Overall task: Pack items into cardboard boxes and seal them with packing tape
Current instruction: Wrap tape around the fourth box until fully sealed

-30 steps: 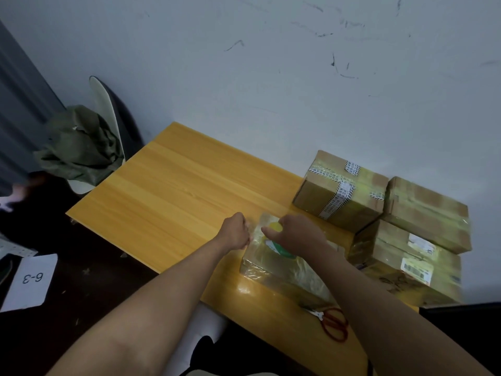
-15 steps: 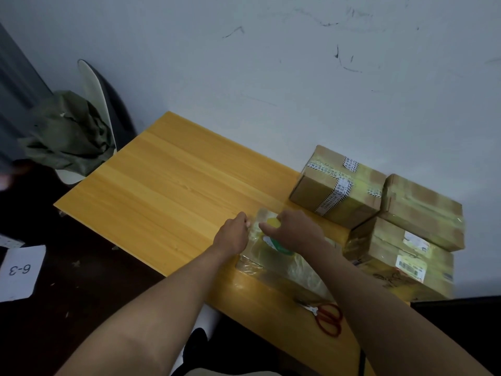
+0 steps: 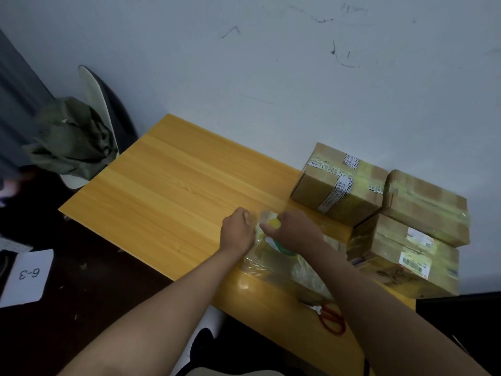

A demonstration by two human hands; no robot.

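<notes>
Pinching the free end of clear packing tape (image 3: 257, 226), the left hand (image 3: 238, 234) has its grip closed on the film, while the right hand (image 3: 292, 229) has its grip wrapped round the tape roll (image 3: 276, 234), whose yellow core shows between the fingers. Since a second ago both hands have edged closer together and settled lower over the near box (image 3: 271, 264), which lies under them wrapped in glossy film; the tape span between the grips looks shorter. My reading is that a strip is being laid down on this box rather than pulled fresh, so sealing is under way here. Nearer than the right grip, by the table (image 3: 162, 185) edge, lie red scissors (image 3: 330, 318), untouched. Beyond the right grip, three taped boxes (image 3: 336, 185) sit stacked against the wall, apparently finished.
</notes>
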